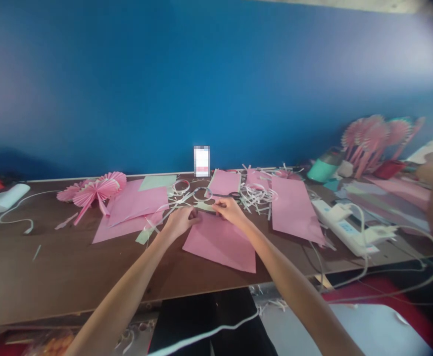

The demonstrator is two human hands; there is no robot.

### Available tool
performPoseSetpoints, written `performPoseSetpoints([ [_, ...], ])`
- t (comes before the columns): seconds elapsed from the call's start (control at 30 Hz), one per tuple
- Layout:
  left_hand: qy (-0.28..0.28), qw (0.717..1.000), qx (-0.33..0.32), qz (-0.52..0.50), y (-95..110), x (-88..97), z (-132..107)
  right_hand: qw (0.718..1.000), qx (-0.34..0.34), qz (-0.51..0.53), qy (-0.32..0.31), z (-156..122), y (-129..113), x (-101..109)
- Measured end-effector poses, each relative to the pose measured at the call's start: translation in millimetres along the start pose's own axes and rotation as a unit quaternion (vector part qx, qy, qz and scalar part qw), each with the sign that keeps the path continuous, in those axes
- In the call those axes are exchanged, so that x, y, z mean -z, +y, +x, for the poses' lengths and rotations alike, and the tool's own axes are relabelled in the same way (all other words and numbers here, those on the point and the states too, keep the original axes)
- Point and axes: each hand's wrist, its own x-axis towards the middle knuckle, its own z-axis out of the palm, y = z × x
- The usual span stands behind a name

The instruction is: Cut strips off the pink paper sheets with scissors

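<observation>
A pink paper sheet [225,242] lies on the brown table in front of me, its near edge turned towards me. At its far left corner my left hand [181,221] is closed, fingers curled on the paper's edge. My right hand [231,211] pinches the far edge farther right, thumb and fingers together. Just beyond the hands are a tape roll [203,194] and a pair of scissors [235,196], partly hidden behind the right hand. A second tape roll [181,186] sits to the left.
Folded pink paper fans [99,190] and pink sheets [138,202] lie left. White paper strips [259,198] pile beyond my right hand. Rightwards are another pink sheet [294,207], a power strip [344,230] with cables, and more fans [375,136]. A lit phone [202,161] stands by the wall.
</observation>
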Motion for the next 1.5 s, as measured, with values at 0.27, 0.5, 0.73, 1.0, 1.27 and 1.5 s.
performPoseSetpoints([
  [0.27,0.020,1.000,-0.006,-0.020,2,-4.4,-3,0.998,-0.045,-0.040,0.007,3,16,-4],
  [0.5,0.013,1.000,-0.008,-0.010,4,-2.6,-5,0.997,-0.044,-0.063,0.006,3,19,-2],
  [0.73,0.011,1.000,-0.008,-0.007,3,-2.1,-6,0.997,-0.040,-0.066,0.001,1,14,-1],
  [1.0,0.087,0.994,0.006,-0.067,10,-5.1,-4,0.992,0.027,0.122,0.005,-8,-21,9],
  [1.27,0.065,0.957,-0.040,-0.279,37,-3.3,-4,0.966,0.120,0.216,0.071,-12,-30,10],
  [1.5,-0.026,0.925,-0.019,-0.380,27,-19.3,2,0.953,0.100,0.286,-0.005,-12,-27,6],
])
